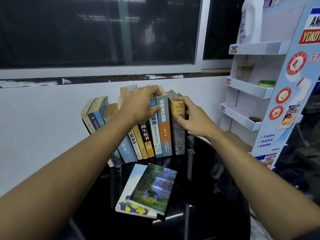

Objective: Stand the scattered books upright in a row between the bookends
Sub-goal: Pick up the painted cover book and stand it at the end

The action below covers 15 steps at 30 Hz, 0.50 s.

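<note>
- row of books stands right under both hands, leaning left a bit
- left hand grips the top of the blue book
- right hand pinches the yellow book just beside it
- two flat books lie between the forearms, on the table

About a dozen upright books, two flat books, two hands.

Glossy blk tabletop, paper books w/ yellowed matt edges, glossy waterfall cover, white cardboard rack.
</note>
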Each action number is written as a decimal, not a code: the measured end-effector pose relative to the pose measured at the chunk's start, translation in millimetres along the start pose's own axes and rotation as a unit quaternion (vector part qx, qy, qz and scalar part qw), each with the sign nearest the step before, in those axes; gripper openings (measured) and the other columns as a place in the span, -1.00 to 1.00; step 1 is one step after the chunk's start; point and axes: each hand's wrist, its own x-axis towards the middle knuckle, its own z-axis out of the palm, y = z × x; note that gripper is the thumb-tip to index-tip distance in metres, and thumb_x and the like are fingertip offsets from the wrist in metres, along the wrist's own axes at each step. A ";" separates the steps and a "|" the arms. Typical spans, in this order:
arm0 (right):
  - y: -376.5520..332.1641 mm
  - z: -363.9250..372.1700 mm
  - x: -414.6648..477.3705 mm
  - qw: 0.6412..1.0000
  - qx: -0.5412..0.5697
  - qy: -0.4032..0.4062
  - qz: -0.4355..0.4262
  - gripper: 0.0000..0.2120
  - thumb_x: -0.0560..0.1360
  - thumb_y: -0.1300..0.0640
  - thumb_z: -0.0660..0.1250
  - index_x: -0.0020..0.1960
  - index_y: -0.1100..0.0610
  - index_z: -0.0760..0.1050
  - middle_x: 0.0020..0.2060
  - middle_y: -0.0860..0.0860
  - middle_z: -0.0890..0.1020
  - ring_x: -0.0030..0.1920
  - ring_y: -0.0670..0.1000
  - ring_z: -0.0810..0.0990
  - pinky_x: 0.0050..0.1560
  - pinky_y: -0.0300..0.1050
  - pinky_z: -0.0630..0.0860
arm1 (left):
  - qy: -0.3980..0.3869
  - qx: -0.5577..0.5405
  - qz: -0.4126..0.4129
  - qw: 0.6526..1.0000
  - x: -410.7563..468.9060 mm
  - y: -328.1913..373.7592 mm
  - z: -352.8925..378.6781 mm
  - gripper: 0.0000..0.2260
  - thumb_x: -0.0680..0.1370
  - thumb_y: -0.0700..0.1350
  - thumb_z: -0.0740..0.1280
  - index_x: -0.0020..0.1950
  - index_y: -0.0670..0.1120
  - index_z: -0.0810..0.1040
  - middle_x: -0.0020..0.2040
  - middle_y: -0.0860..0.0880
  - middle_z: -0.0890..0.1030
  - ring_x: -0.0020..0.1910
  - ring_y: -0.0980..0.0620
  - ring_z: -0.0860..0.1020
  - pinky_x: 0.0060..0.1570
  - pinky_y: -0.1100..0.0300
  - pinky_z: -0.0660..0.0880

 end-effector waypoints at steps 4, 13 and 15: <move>5.6 -9.6 0.4 0.998 -0.003 -0.065 0.026 -0.34 0.57 0.29 0.37 0.45 -0.26 0.20 0.33 -0.07 0.55 0.35 -0.06 0.53 0.40 0.11 0.46 | -0.002 -0.007 -0.004 1.000 -0.1 2.1 0.0 -0.70 0.53 0.10 0.45 0.22 0.12 0.52 0.25 0.09 0.63 0.22 0.00 0.53 0.18 -0.01 0.35; 0.1 -3.2 5.1 0.997 -0.024 -0.064 0.018 -0.34 0.58 0.25 0.38 0.47 -0.25 0.19 0.34 -0.08 0.54 0.37 -0.10 0.49 0.36 0.06 0.51 | -0.003 -0.015 -0.006 1.000 1.5 2.1 2.7 -0.70 0.51 0.11 0.46 0.19 0.11 0.51 0.23 0.07 0.64 0.20 -0.02 0.55 0.21 -0.06 0.41; 0.4 -2.9 5.3 0.998 -0.022 -0.063 0.019 -0.34 0.58 0.25 0.38 0.46 -0.26 0.19 0.35 -0.08 0.54 0.39 -0.08 0.48 0.35 0.08 0.52 | 0.001 -0.011 -0.003 1.000 1.4 1.5 3.3 -0.70 0.51 0.11 0.46 0.20 0.11 0.51 0.24 0.07 0.64 0.20 -0.02 0.55 0.20 -0.05 0.40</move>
